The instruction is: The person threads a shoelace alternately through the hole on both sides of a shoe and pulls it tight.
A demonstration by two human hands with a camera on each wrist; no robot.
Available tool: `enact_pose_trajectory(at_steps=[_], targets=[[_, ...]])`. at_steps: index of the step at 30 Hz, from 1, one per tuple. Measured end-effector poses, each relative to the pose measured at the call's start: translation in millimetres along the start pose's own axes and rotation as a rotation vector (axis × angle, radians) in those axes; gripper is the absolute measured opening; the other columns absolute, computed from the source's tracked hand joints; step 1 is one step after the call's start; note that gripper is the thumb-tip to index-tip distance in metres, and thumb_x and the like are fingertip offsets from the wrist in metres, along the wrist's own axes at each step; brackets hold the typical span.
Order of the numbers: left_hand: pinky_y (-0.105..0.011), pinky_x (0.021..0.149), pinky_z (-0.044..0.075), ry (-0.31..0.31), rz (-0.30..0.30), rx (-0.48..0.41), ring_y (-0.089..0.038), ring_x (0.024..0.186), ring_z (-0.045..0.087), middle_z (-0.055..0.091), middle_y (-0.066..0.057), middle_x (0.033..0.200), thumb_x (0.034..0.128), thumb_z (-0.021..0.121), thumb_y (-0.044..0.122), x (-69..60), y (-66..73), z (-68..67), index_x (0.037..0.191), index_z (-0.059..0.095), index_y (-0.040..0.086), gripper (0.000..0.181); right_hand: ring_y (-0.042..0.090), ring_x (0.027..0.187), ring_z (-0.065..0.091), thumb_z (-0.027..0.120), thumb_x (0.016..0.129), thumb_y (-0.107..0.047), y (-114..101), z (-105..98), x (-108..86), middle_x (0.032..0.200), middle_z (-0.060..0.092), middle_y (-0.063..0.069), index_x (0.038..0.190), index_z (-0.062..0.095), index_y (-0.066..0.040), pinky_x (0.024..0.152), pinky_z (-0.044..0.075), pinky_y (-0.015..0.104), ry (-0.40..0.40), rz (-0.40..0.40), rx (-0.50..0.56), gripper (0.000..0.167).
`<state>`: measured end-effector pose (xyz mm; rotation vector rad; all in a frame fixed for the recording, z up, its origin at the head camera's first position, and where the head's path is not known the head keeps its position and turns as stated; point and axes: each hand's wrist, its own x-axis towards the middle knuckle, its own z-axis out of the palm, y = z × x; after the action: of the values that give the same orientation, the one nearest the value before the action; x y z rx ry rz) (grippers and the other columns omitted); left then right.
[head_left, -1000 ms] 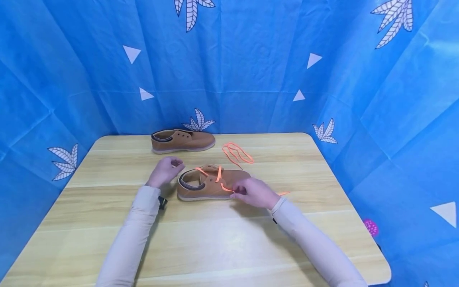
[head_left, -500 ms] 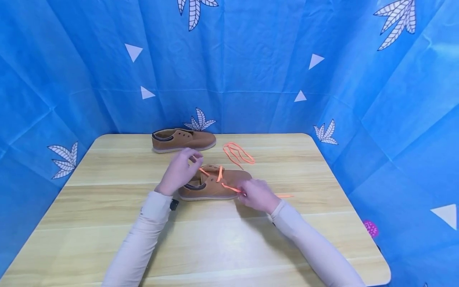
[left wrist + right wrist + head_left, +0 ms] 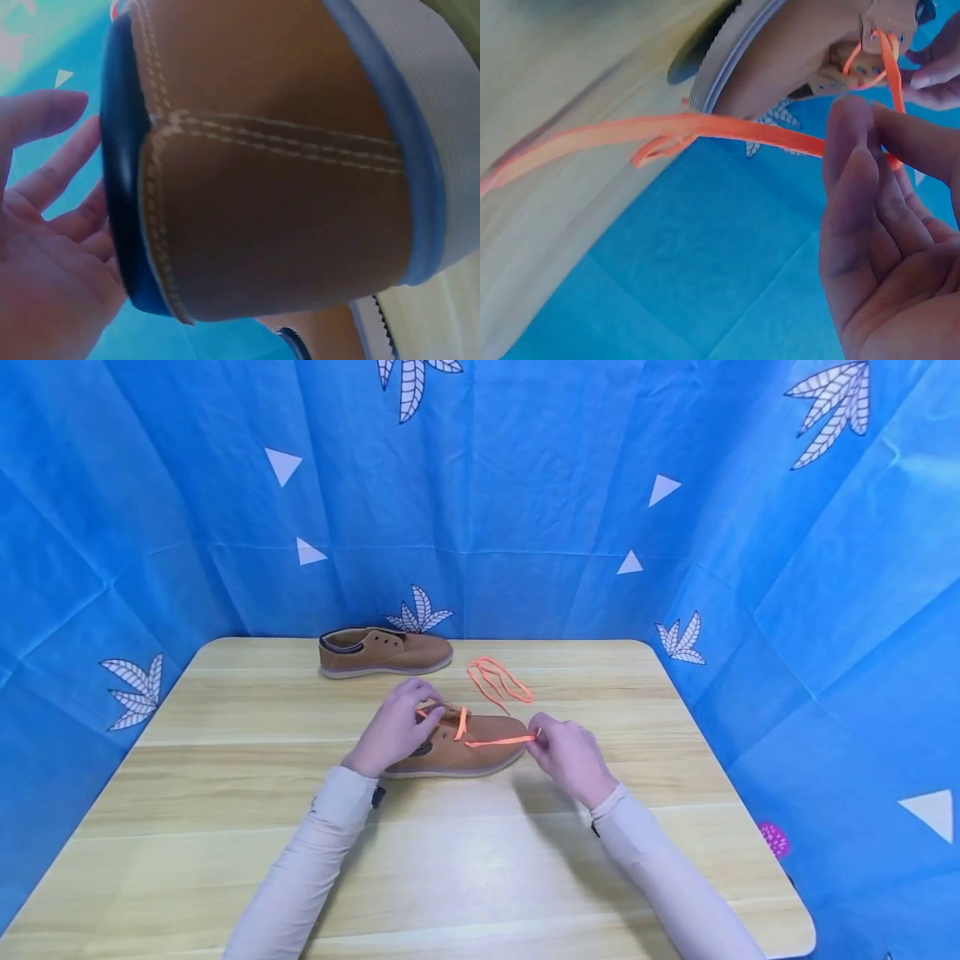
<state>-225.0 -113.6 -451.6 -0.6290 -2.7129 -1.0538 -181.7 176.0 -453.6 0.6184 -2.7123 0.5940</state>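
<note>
A brown shoe (image 3: 476, 756) lies on its sole, toe to the right, an orange shoelace (image 3: 498, 742) partly threaded through its eyelets. My right hand (image 3: 573, 758) pinches this lace between thumb and fingers beyond the toe; in the right wrist view the lace (image 3: 757, 133) runs out past the fingertips on both sides. Over the shoe's opening lies my left hand (image 3: 396, 727), near the tongue and top eyelets. The left wrist view has the heel (image 3: 277, 90) up close, with loosely spread fingers behind the collar; it hides some fingertips, so contact there is unclear.
Behind, a second brown shoe (image 3: 423, 653) without visible lace stands near the table's (image 3: 465, 877) far edge. Right of it lies a looped orange shoelace (image 3: 517, 692). A blue patterned curtain (image 3: 525, 510) hangs behind the table and along its sides.
My right hand has moved right from the shoe's side, drawing the gripped lace out straight over the toe. My left hand has come from behind the heel to over the shoe's opening.
</note>
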Motion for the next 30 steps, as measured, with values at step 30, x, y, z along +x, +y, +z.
enact_pose_trajectory(at_steps=[30], targets=[[-0.03, 0.084, 0.058, -0.171, 0.226, 0.118, -0.01, 0.094, 0.066, 0.072, 0.002, 0.106, 0.0976, 0.072, 0.02, -19.5, 49.7, 29.7, 0.111, 0.075, 0.015, 0.015, 0.011, 0.082, 0.062, 0.078, 0.089, 0.001, -31, -53, 6.7, 0.095, 0.069, 0.0, 0.104, 0.067, -0.009, 0.073, 0.058, 0.028, 0.081, -0.427, 0.218, 0.021]])
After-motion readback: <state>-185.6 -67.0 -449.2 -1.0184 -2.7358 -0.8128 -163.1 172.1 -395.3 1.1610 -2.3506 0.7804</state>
